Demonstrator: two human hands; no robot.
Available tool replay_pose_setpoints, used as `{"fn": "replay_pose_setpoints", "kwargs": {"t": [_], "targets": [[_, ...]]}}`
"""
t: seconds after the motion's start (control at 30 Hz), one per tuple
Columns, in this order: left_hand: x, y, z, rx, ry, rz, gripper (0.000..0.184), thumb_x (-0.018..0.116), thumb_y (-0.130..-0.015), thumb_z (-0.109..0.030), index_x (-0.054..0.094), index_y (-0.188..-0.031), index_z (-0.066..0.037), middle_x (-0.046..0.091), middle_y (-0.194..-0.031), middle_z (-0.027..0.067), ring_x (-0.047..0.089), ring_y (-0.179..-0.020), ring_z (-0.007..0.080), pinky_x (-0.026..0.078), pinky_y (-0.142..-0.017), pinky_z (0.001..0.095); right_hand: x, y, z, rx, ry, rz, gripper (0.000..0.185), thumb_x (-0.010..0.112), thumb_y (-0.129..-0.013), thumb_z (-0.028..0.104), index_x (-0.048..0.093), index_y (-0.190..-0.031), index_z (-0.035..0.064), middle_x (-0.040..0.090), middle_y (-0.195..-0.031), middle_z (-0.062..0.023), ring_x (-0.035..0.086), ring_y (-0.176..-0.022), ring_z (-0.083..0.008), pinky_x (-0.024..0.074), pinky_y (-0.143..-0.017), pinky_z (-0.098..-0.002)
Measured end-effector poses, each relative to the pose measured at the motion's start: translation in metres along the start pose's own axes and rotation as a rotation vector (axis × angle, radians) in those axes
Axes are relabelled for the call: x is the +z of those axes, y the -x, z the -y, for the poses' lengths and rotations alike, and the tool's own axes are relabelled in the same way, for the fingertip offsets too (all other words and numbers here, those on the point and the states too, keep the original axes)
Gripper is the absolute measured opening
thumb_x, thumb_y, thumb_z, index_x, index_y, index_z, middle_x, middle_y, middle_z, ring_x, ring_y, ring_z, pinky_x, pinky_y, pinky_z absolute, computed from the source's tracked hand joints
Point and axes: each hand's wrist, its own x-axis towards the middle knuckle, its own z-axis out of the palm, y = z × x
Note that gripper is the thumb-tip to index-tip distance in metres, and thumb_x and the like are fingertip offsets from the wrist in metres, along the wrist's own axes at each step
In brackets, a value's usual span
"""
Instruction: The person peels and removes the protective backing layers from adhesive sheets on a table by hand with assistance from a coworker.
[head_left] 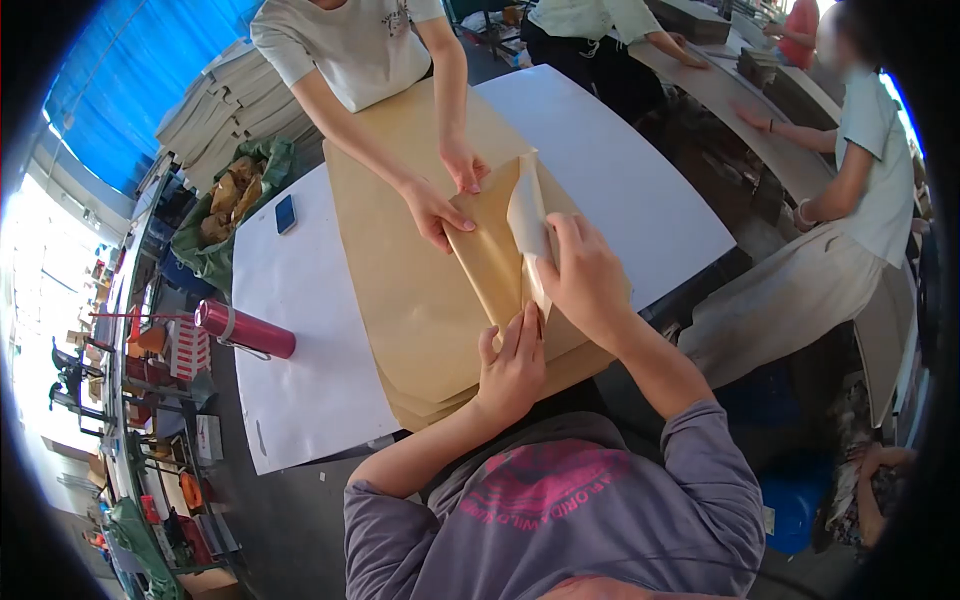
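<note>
A brown paper sheet (pixel 488 235), partly folded, lies over a larger brown sheet on the table. A pale, glossy flap (pixel 528 215) stands up along its right side. My right hand (pixel 590 280) is closed on the flap's right edge. At the near end of the fold, my left hand (pixel 512 365) is closed on the paper, its fingers close together at the edge. Another person's two hands (pixel 437 213) touch the far left part of the same sheet. The paper under my fingertips is partly hidden.
Larger brown sheets (pixel 400 290) lie stacked on the white tabletop (pixel 620 170). A phone (pixel 286 214) and a red flask (pixel 245 330) rest at the left. Beyond the table are a green sack (pixel 205 245) and stacked grey boards (pixel 225 115). Other people work at the right.
</note>
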Motion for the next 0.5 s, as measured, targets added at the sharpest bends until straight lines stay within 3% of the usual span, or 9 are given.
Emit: {"fn": "replay_pose_setpoints", "kwargs": {"t": [0.1,0.2,0.3,0.5], "targets": [[0.001,0.002,-0.002,-0.001,0.018,0.029,0.03,0.054,-0.079,-0.013,0.062,-0.105,-0.001,0.05,-0.13,0.0101,0.05,-0.114,0.0146,0.023,-0.097,0.0438,0.003,0.011,-0.019,0.197,-0.08,0.022,0.026,0.06,-0.081,0.013,0.058,-0.103,-0.0014,0.063,-0.088,-0.0133,0.062,-0.072,-0.0335,0.0528,-0.067,-0.0362],[0.001,0.002,-0.003,-0.005,0.027,0.038,0.035,0.052,-0.079,-0.012,0.06,-0.112,-0.001,0.049,-0.131,0.0082,0.05,-0.113,0.0127,0.021,-0.099,0.0436,-0.005,0.024,-0.044,0.852,-1.179,0.013,0.021,0.06,-0.083,0.012,0.061,-0.096,-0.0036,0.065,-0.087,-0.0131,0.065,-0.072,-0.0262,0.055,-0.066,-0.034],[0.004,0.01,-0.006,-0.018,-0.036,0.031,0.041,0.049,-0.08,-0.012,0.057,-0.118,-0.001,0.049,-0.131,0.0067,0.05,-0.113,0.0113,0.018,-0.102,0.0434,0.008,0.052,-0.072,0.99,-1.254,0.014,0.026,0.062,-0.081,0.011,0.06,-0.102,-0.0048,0.065,-0.091,-0.0145,0.066,-0.076,-0.0213,0.0549,-0.066,-0.0317],[0.001,0.023,-0.008,-0.052,-0.037,0.133,0.046,0.046,-0.082,-0.014,0.053,-0.125,0.0,0.05,-0.131,0.0061,0.05,-0.113,0.0113,0.014,-0.108,0.0432,-0.003,0.073,-0.092,1.193,-1.478,0.197,0.031,0.066,-0.083,0.014,0.057,-0.108,-0.0028,0.065,-0.096,-0.0122,0.066,-0.08,-0.0218,0.0562,-0.068,-0.033]]}}
